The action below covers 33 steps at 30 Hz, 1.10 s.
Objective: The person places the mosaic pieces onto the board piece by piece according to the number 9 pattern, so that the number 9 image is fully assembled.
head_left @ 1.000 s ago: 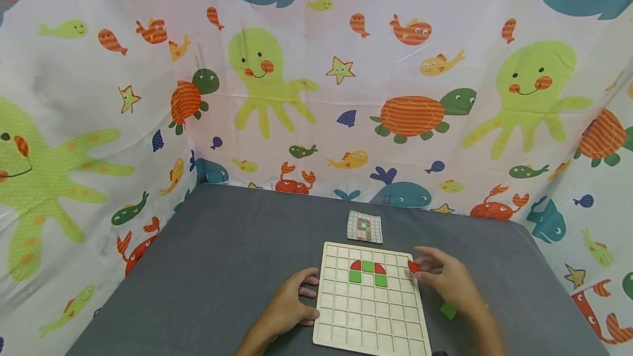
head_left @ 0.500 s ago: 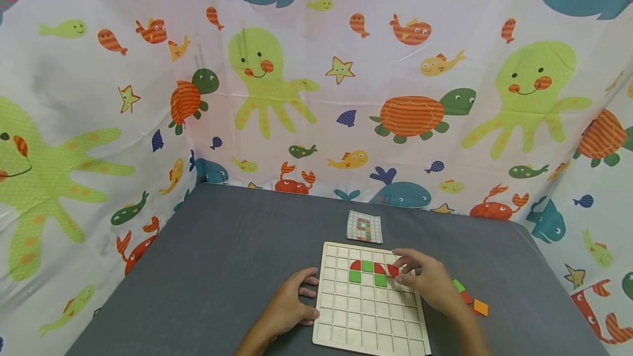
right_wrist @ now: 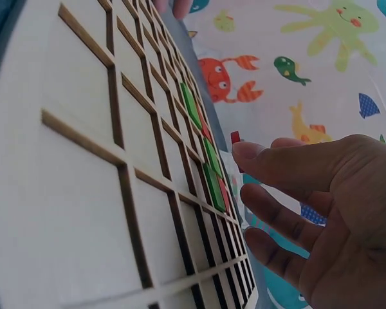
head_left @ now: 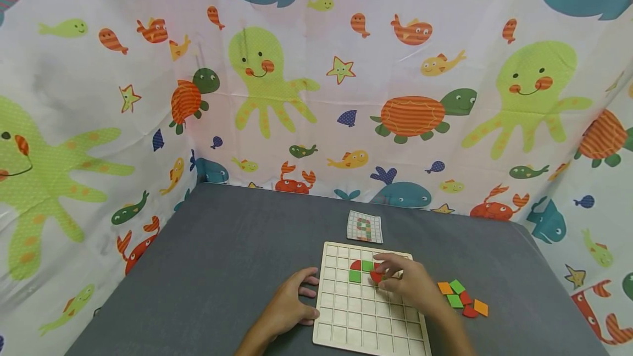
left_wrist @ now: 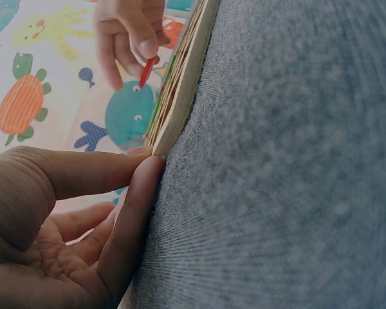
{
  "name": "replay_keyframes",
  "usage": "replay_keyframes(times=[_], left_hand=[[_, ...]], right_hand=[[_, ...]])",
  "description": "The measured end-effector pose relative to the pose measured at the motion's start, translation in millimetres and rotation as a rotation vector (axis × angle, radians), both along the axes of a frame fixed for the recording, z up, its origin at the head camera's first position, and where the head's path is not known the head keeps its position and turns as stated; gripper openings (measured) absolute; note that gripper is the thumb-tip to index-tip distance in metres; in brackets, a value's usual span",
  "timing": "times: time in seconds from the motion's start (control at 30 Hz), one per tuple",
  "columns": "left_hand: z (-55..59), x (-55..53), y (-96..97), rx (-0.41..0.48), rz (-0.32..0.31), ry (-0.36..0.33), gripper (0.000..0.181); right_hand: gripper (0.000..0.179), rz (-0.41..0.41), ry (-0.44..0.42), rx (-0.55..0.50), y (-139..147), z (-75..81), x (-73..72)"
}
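A pale wooden grid board (head_left: 361,306) lies on the table with red and green tiles in its upper cells. My left hand (head_left: 289,304) is at its left edge; in the left wrist view, the thumb and a finger (left_wrist: 132,212) pinch that edge. My right hand (head_left: 412,287) is over the board's upper part, pinching a red rounded tile (head_left: 377,277) between thumb and fingertips. In the right wrist view this red tile (right_wrist: 236,138) stands above the board surface, mostly covered by the thumb. The hand partly hides the placed tiles on the right, including one green square.
A small pattern card (head_left: 364,227) with a coloured grid lies behind the board. Several loose orange, green and red tiles (head_left: 455,301) lie to the right of it. A printed sea-animal curtain (head_left: 316,98) closes off the back of the grey table (head_left: 237,246).
My right hand has moved left from the board's right edge to above the placed tiles, carrying the red tile. The loose tiles at right have come into view. My left hand stays put.
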<state>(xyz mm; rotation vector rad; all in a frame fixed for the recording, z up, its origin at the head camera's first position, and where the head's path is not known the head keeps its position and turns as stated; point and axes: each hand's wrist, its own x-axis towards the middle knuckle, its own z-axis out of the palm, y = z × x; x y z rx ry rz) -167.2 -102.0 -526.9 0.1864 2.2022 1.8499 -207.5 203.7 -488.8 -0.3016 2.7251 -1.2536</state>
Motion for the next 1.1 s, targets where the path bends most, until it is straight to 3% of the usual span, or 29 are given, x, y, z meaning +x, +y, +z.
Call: replay_keyframes(times=[0.6,1.1], left_hand=[[0.1,0.3,-1.0,0.001,-0.005,-0.008,0.092],[0.9,0.1,-0.2,-0.004,-0.001,-0.010,0.093]], right_hand=[[0.056,0.185,-0.020,-0.043,-25.8,-6.8,3.3],[0.057,0.208,0.059,0.003,-33.6,-10.8,5.3]])
